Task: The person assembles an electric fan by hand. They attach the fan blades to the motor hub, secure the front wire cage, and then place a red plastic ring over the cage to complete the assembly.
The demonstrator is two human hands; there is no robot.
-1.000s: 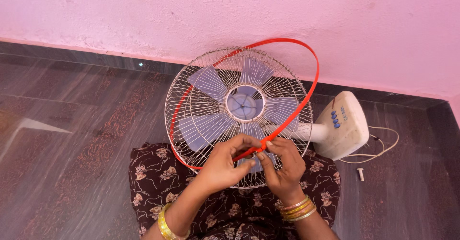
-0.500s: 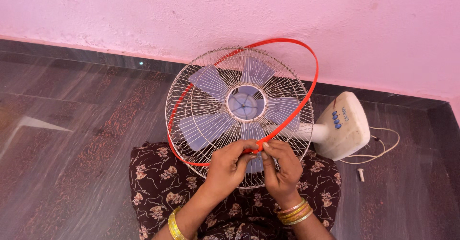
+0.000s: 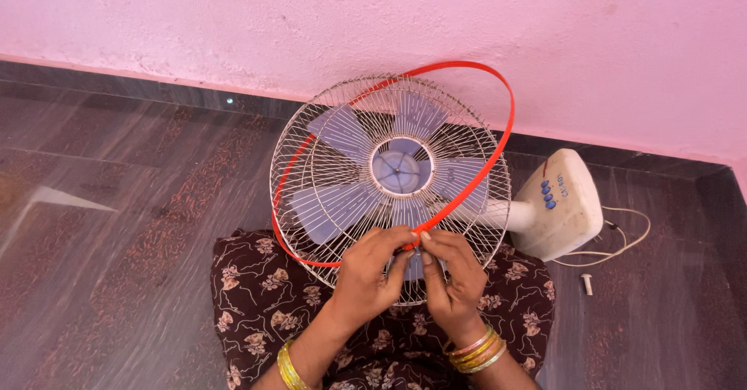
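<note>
At lower centre, the left hand (image 3: 372,269) and right hand (image 3: 451,275) meet, fingertips pinched together on the red ring (image 3: 510,125), which loops up over the wire fan guard (image 3: 327,164) toward the pink wall (image 3: 233,24).

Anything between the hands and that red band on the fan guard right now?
Nothing visible. The left hand and right hand both pinch the red band where its ends meet, over the wire guard. The band's far arc stands off the guard's rim.
</note>
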